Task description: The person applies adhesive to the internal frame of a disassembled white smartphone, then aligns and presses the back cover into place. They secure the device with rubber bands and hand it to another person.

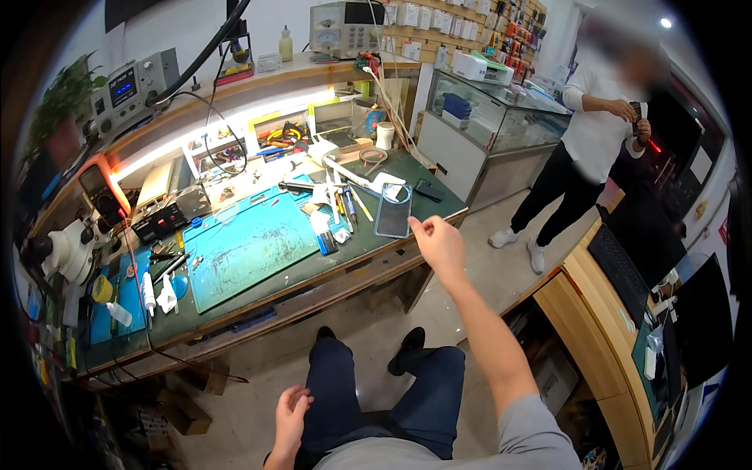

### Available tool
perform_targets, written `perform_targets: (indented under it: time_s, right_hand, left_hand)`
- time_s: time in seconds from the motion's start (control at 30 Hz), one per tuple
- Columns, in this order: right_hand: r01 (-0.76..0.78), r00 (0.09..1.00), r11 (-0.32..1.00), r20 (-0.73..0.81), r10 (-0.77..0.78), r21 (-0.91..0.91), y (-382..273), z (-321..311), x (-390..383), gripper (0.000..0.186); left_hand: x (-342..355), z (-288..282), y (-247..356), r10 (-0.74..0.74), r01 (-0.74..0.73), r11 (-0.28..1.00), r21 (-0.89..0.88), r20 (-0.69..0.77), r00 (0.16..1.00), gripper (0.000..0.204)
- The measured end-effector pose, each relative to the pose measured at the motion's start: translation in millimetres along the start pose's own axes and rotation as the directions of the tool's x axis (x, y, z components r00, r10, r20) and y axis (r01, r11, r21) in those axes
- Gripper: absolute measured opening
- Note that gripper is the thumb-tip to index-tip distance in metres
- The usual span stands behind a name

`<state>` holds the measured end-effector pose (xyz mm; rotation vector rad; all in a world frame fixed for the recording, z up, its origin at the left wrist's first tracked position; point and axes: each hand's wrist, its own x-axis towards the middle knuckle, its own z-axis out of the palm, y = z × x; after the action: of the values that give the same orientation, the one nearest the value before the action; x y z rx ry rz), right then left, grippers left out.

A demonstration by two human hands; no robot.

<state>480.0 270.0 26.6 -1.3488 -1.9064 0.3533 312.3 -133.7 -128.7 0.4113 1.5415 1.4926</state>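
My right hand (pixel 439 249) reaches out at the right end of the workbench, its fingers curled and thumb and forefinger together. Those fingertips are at the right edge of a phone-sized dark panel (pixel 394 213) with a pale rim and a whitish ring near its top. I cannot make out whether they grip it or something small. Low over my left thigh hangs my left hand (pixel 293 415), empty, fingers loosely bent and apart. Left of the panel lie a blue-ended tool (pixel 327 242), thin pens or screwdrivers (pixel 350 205) and crumpled white tissue (pixel 342 234).
A worn teal mat (pixel 251 247) covers much of the bench (pixel 368 244). A microscope (pixel 70 249), orange multimeter (pixel 102 192) and glue tube (pixel 148 291) stand or lie at left. Beyond a glass counter (pixel 501 117), a person (pixel 591 117) stands holding a small dark object. A wooden desk (pixel 587 313) is at right.
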Motion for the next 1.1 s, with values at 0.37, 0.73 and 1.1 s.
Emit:
perform_targets:
  time_s: [0.37, 0.73, 1.1]
  right_hand:
    - [-0.305, 0.924, 0.865, 0.342, 0.169, 0.398, 32, 31, 31, 0.030]
    - [-0.511, 0.670, -0.774, 0.738, -0.086, 0.374, 127, -50, -146, 0.019]
    - [-0.885, 0.451, 0.361, 0.728, 0.517, 0.292, 194, 63, -208, 0.015]
  left_hand:
    - [47, 13, 2, -0.192, 0.190, 0.981, 0.049, 0.035, 0.981, 0.047]
    - [105, 126, 49, -0.017, 0.006, 1.000, 0.025, 0.485, 0.874, 0.046]
    - [82, 84, 12, -0.219, 0.149, 0.966, 0.213, 0.359, 0.907, 0.049]
